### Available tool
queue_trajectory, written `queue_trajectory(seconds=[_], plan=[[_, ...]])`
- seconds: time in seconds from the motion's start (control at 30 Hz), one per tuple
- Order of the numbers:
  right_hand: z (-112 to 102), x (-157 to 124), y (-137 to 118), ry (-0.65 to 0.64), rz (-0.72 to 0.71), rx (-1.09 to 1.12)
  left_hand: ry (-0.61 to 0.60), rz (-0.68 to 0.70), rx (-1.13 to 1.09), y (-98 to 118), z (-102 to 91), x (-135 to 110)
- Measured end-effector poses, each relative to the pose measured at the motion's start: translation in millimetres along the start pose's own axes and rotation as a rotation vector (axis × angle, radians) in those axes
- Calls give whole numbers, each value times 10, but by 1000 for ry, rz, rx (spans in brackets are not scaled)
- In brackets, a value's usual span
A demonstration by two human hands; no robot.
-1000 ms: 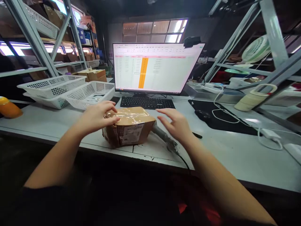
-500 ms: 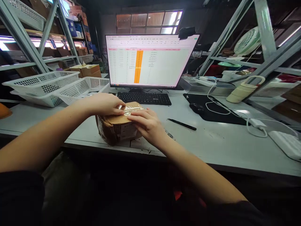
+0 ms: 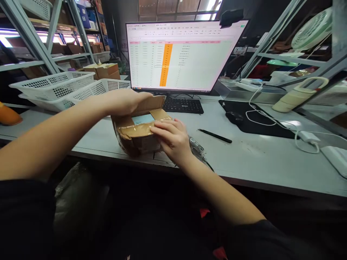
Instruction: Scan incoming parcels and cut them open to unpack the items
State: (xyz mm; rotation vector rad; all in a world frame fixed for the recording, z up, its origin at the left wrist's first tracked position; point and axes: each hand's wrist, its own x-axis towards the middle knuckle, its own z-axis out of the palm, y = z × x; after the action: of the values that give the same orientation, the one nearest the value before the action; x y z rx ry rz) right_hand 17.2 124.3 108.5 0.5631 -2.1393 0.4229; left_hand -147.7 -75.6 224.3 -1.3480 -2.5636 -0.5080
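A small brown cardboard box point(image 3: 135, 139) wrapped in clear tape sits at the near edge of the grey table point(image 3: 260, 159). Its top flaps are apart and a pale blue item point(image 3: 142, 119) shows inside. My left hand point(image 3: 127, 102) grips the far flap point(image 3: 151, 104) and holds it raised. My right hand point(image 3: 172, 139) presses the near flap down at the box's right front, fingers curled over its edge. A plastic-wrapped handheld device point(image 3: 196, 148) with a black cable lies just right of my right hand.
A monitor point(image 3: 181, 54) with a spreadsheet and a black keyboard point(image 3: 183, 105) stand behind the box. White mesh baskets point(image 3: 56, 88) sit at the left, a black pen point(image 3: 214, 136), a mouse point(image 3: 235, 117) on a black pad and white cables at the right. Metal shelving flanks both sides.
The box was closed with both hands on its taped top; now its flaps are pulled apart, my left hand lifting the far flap and my right pushing the near one down.
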Motion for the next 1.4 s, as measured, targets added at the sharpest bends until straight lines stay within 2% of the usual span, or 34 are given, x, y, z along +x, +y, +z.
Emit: queue_trajectory(seconds=[0.07,0.13,0.2,0.33,0.43,0.5,0.53,0.67,0.73,0.8,0.87,0.9,0.97,1.03,1.07,1.1,1.2,1.23,1.3,1.4], plan=[[-90,-128,-92,39,-37,-29,-7,10,-77,-34,-88,36],[-224,-177,-145,27,-66,-43,-75,36,-170,-55,-82,43],[-370,-95,-132,-96,-92,0,-129,29,-257,-67,23,10],[-566,334,46,-449,-100,146,-99,-49,-409,-82,284,-137],[-622,569,112,-540,-111,155,-105,-56,-426,-102,329,-222],[-633,578,47,-499,-141,59,-133,-59,-424,-128,317,-240],[-628,538,-11,-437,-162,-24,-148,-67,-432,-148,315,-237],[-523,243,-199,-42,-294,-359,-155,-105,-417,-247,327,-157],[-410,123,-185,104,-351,-433,-126,-95,-275,-257,294,-92],[-272,54,-116,206,-333,-458,-20,-55,-49,-198,210,-49],[-144,16,-50,260,-239,-455,94,39,101,-71,107,-73],[-98,2,-33,264,-189,-448,107,112,107,9,70,-119],[-69,-21,-32,229,-120,-428,36,282,21,163,58,-271],[-147,-13,-53,148,-103,-384,-25,403,-57,266,137,-469],[-225,17,-60,73,-95,-333,9,428,-72,289,199,-567],[-321,72,-59,-32,-79,-250,95,437,-73,296,268,-657],[-608,375,-18,-482,15,66,522,475,-35,269,463,-845],[-664,504,-4,-600,58,100,658,497,-16,261,519,-880],[-686,747,1,-714,138,-22,864,548,8,263,616,-926],[-579,975,-36,-756,185,-291,1073,520,-16,286,746,-992]])
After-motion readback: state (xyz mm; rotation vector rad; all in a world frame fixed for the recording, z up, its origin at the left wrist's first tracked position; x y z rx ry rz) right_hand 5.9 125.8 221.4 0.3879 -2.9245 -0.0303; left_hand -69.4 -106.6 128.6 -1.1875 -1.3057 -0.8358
